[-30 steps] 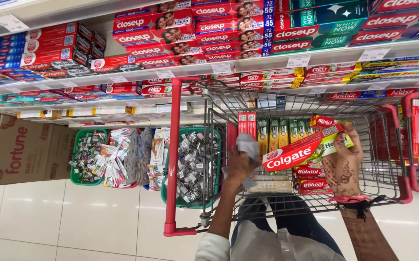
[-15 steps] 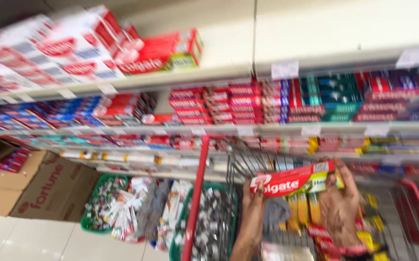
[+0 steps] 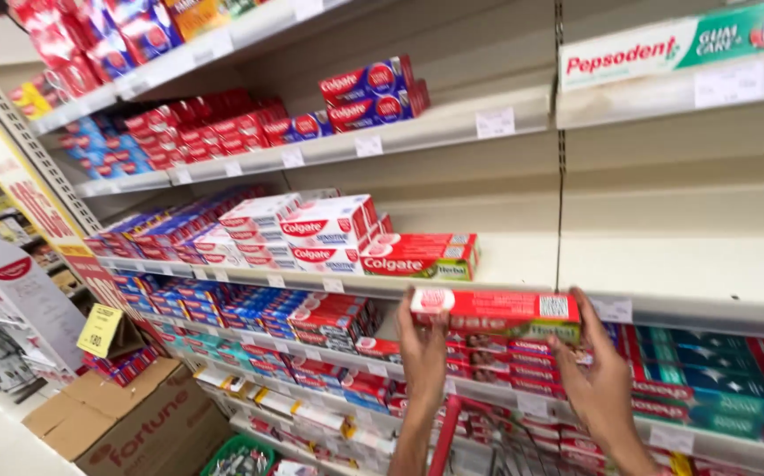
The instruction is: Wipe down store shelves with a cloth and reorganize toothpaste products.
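Holding a long red box (image 3: 496,310) level by its two ends, the left hand (image 3: 423,353) and right hand (image 3: 600,383) each close on an end, at the shelf (image 3: 523,264) edge. It looks light and stiff — thin card that would dent if squeezed — so the ends suit. Beyond, a stack (image 3: 419,255) of similar boxes sits further back.

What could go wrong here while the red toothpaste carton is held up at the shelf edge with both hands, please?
1. The left hand and right hand grip the red toothpaste carton only at its ends, so it might slip and drop toward the red cart handle below.
2. The stacked cartons sit close to the shelf edge; sliding the carton in beside them might nudge one off.
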